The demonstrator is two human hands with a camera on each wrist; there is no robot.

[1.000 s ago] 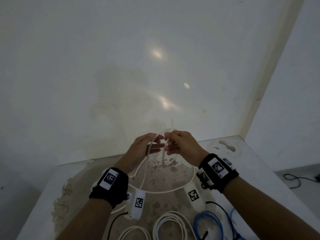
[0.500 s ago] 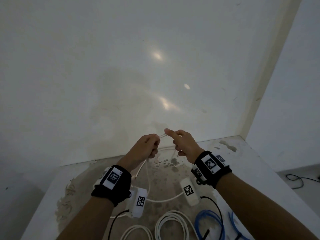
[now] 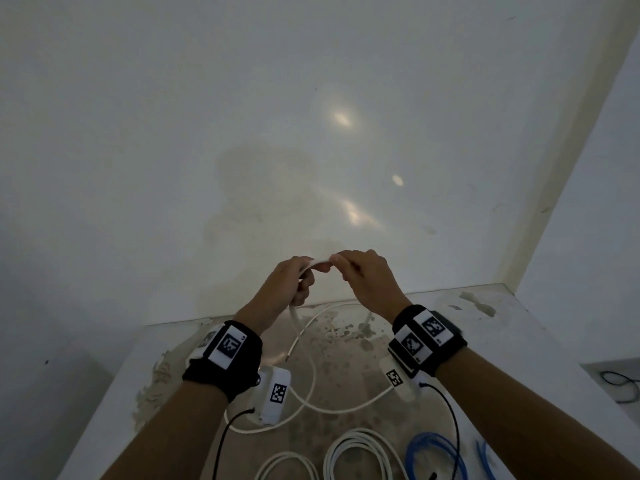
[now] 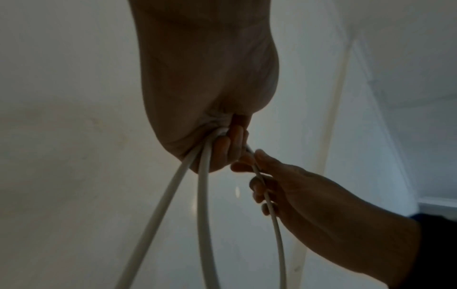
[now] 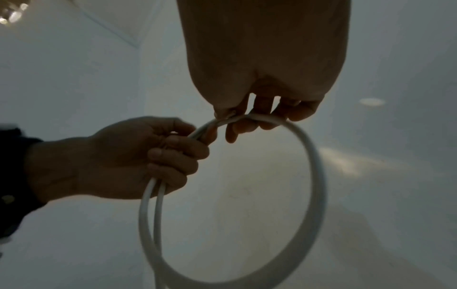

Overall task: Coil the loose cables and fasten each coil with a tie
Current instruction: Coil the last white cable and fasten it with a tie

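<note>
Both hands hold one white cable (image 3: 313, 372) up above the stained table (image 3: 346, 362). My left hand (image 3: 298, 278) is curled round two strands of it; the right wrist view shows those strands (image 5: 150, 205) running out below its fist (image 5: 158, 156). Just to its right, my right hand (image 3: 349, 268) pinches the top of the cable between thumb and fingertips (image 5: 249, 119). From there the white cable (image 5: 314, 176) curves down in a round loop. The left wrist view shows the right hand (image 4: 262, 176) on a third strand (image 4: 274, 224). A loose cable end (image 3: 289, 356) hangs under the left hand.
On the near part of the table lie a large white coil (image 3: 360, 455), a smaller white coil (image 3: 287, 465) and a blue cable coil (image 3: 436, 455). A white wall rises straight behind the table. Thin black leads (image 3: 450, 420) run from the wrist cameras. Floor with a dark cable (image 3: 620, 386) lies at right.
Both hands rose a little and drew apart slightly. The right hand shifted its pinch along the cable's top, and the hanging loop now sits wider below the hands.
</note>
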